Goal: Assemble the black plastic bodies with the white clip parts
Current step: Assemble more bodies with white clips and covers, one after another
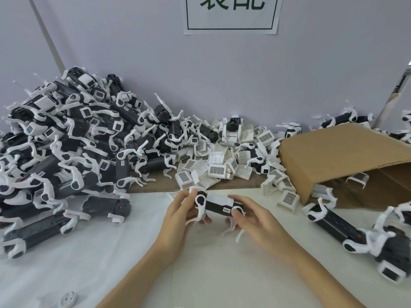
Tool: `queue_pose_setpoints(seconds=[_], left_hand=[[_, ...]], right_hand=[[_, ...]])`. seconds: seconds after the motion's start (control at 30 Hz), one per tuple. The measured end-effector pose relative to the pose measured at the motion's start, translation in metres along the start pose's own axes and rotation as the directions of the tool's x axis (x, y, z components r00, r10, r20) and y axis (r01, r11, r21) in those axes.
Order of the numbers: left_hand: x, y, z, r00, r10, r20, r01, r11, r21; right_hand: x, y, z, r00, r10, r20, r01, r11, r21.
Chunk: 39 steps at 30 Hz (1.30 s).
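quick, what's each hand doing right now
Left hand: holding the left end of the black body.
Right hand: holding its right end, thumb on the white part.

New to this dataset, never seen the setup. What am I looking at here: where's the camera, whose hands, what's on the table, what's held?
There is no robot here. One wide-angle camera sits on a person's head and looks down at their two bare hands.

Both hands hold one black plastic body with white parts on it above the white table. The left hand grips its left end and the right hand grips its right end.

On the left lies a big pile of black bodies with white legs. Behind the hands lies a heap of loose white clip parts. On the right, a cardboard box lies on its side, with a few more bodies near it. A paper sign hangs on the wall.
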<state>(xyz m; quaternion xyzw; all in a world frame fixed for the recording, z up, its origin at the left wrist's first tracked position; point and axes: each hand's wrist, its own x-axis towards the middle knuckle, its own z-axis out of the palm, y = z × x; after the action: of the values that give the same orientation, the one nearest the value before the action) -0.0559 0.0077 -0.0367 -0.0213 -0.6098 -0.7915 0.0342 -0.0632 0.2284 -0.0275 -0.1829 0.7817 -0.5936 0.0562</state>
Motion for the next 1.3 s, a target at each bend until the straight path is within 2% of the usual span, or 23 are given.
queue_pose_setpoints(seconds=[0.1, 0.13, 0.2, 0.27, 0.3, 0.37, 0.4, 0.43, 0.5, 0.53, 0.7, 0.77, 0.83, 0.9, 0.97, 1.0, 1.07, 1.17, 1.23, 1.3], left_hand=[[0.003, -0.003, 0.000, 1.000, -0.020, -0.009, 0.020, 0.999, -0.047], [0.004, -0.004, 0.000, 1.000, -0.015, -0.014, 0.014, 0.998, -0.068], [0.007, -0.006, -0.002, 0.999, 0.006, -0.046, -0.011, 0.995, -0.102], [0.009, -0.005, -0.003, 0.997, 0.011, -0.083, -0.020, 0.995, -0.100], [0.009, -0.005, -0.003, 0.996, 0.007, -0.094, -0.016, 0.996, -0.093], [0.009, -0.006, -0.002, 0.995, 0.011, -0.097, -0.017, 0.998, -0.054], [0.007, -0.006, -0.001, 0.996, 0.018, -0.089, -0.020, 0.999, -0.025], [0.005, -0.005, 0.001, 0.997, 0.024, -0.074, -0.024, 1.000, 0.008], [0.001, -0.005, 0.003, 0.999, 0.035, -0.038, -0.032, 0.996, 0.088], [0.000, -0.005, 0.004, 0.999, 0.040, -0.021, -0.037, 0.991, 0.128], [-0.003, -0.005, 0.009, 0.999, 0.050, -0.012, -0.043, 0.946, 0.321], [-0.001, -0.007, 0.012, 0.993, 0.108, -0.043, -0.079, 0.898, 0.434], [0.009, -0.009, 0.011, 0.966, 0.244, -0.085, -0.144, 0.784, 0.604], [0.028, -0.006, 0.009, 0.911, 0.405, -0.079, -0.209, 0.618, 0.758], [0.060, 0.001, 0.003, 0.868, 0.494, -0.056, -0.173, 0.404, 0.898], [0.077, 0.008, -0.001, 0.857, 0.511, -0.062, -0.106, 0.292, 0.950], [0.111, 0.020, -0.012, 0.878, 0.463, -0.120, 0.061, 0.140, 0.988], [0.145, 0.024, -0.032, 0.948, 0.212, -0.238, 0.239, 0.021, 0.971], [0.154, 0.018, -0.041, 0.945, 0.173, -0.278, 0.277, 0.030, 0.961], [0.156, 0.015, -0.042, 0.923, 0.273, -0.271, 0.224, 0.192, 0.955]], right_hand=[[0.001, -0.007, -0.004, 0.998, 0.044, 0.047, -0.045, 0.998, 0.039], [0.005, -0.011, -0.007, 0.994, 0.085, 0.065, -0.091, 0.990, 0.105], [0.015, -0.022, -0.020, 0.979, 0.161, 0.122, -0.198, 0.889, 0.412], [0.025, -0.040, -0.045, 0.992, 0.081, 0.099, -0.127, 0.681, 0.721], [0.029, -0.049, -0.058, 0.999, 0.003, 0.044, -0.039, 0.530, 0.847], [0.035, -0.058, -0.079, 0.993, -0.108, -0.047, 0.070, 0.214, 0.974], [0.037, -0.059, -0.082, 0.993, -0.108, -0.053, 0.071, 0.167, 0.983], [0.038, -0.055, -0.082, 0.995, -0.086, -0.042, 0.059, 0.200, 0.978], [0.037, -0.040, -0.075, 1.000, -0.021, -0.003, 0.010, 0.364, 0.931], [0.036, -0.032, -0.069, 1.000, 0.017, 0.008, -0.014, 0.406, 0.914], [0.028, -0.001, -0.040, 0.981, 0.177, 0.082, -0.148, 0.397, 0.906], [0.027, 0.008, -0.034, 0.972, 0.204, 0.114, -0.188, 0.390, 0.901], [0.028, 0.014, -0.030, 0.966, 0.215, 0.147, -0.221, 0.379, 0.899], [0.028, 0.017, -0.030, 0.961, 0.225, 0.164, -0.240, 0.368, 0.899], [0.029, 0.017, -0.028, 0.957, 0.229, 0.175, -0.251, 0.362, 0.898], [0.030, 0.016, -0.027, 0.957, 0.227, 0.182, -0.256, 0.359, 0.898], [0.029, 0.015, -0.027, 0.956, 0.223, 0.189, -0.260, 0.348, 0.901], [0.026, 0.013, -0.028, 0.955, 0.229, 0.190, -0.262, 0.342, 0.902], [0.025, 0.012, -0.028, 0.955, 0.230, 0.187, -0.259, 0.340, 0.904], [0.024, 0.011, -0.026, 0.955, 0.234, 0.185, -0.259, 0.343, 0.903]])
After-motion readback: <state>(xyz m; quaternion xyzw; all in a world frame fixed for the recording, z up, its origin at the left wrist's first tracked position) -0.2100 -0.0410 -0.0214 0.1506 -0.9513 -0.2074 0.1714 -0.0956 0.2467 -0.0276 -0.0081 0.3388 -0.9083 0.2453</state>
